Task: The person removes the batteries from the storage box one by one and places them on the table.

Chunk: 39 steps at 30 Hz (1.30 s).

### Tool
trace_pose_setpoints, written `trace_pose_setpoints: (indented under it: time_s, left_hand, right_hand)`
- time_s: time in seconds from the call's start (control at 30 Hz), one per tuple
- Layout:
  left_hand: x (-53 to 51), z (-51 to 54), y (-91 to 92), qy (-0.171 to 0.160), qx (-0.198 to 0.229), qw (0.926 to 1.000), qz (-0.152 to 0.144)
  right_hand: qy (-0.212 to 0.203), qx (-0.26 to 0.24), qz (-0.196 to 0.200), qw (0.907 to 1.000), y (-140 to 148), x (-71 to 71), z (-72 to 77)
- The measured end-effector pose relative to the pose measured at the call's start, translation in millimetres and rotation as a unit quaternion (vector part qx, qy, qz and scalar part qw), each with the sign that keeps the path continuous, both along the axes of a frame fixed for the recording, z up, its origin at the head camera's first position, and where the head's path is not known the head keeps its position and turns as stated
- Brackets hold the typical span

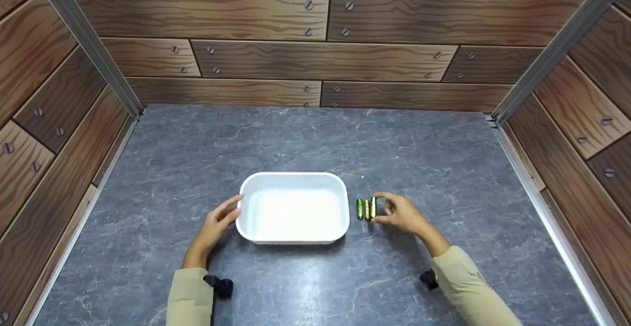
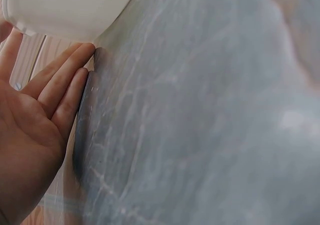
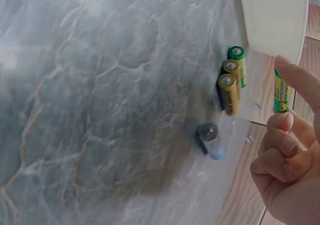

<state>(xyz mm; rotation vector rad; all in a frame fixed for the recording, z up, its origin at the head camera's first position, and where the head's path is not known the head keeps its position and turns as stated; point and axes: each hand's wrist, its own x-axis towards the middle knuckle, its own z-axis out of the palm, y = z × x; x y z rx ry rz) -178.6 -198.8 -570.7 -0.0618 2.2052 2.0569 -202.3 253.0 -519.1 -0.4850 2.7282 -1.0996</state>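
A white plastic tub (image 1: 293,235) stands on the grey surface between the two hands. My left hand (image 1: 217,225) is at its left end, fingertips against the rim; the left wrist view shows the fingers (image 2: 66,82) fairly straight below the tub wall (image 2: 65,10). Just right of the tub, my right hand (image 1: 402,215) pinches a green battery (image 3: 281,91) by its two ends between thumb and finger. Beside it stand or lie a green battery (image 3: 238,60) and two gold batteries (image 3: 228,95), close together on the surface.
In the right wrist view, a small dark-topped cylinder (image 3: 211,141) is apart from the batteries, blurred. Marbled grey surface (image 1: 315,143) surrounds the tub. Wood-patterned walls (image 1: 256,59) and metal rails (image 1: 547,212) bound the area at the back and sides.
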Motion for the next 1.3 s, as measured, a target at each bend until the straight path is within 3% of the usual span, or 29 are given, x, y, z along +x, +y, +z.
trace_pose_setpoints:
  time_s: [0.5, 1.07, 1.23, 1.3]
  left_hand:
    - [-0.9, 1.3, 0.4, 0.009, 0.004, 0.9999, -0.001]
    - [-0.8, 1.0, 2.3, 0.012, 0.005, 0.9999, -0.009]
    - [2.1, 5.9, 5.5, 0.038, -0.015, 0.9991, -0.013]
    - [2.1, 12.1, 8.9, 0.064, -0.034, 0.9974, -0.005]
  right_hand:
    - [-0.017, 0.038, -0.035, 0.9985, 16, -6.0, -14.7]
    - [-0.032, 0.071, -0.031, 0.9965, 22, -11.3, -21.6]
    - [-0.039, 0.069, -0.035, 0.9962, 21, -12.4, -20.6]
    - [-0.04, 0.068, -0.039, 0.9962, 21, -12.5, -17.7]
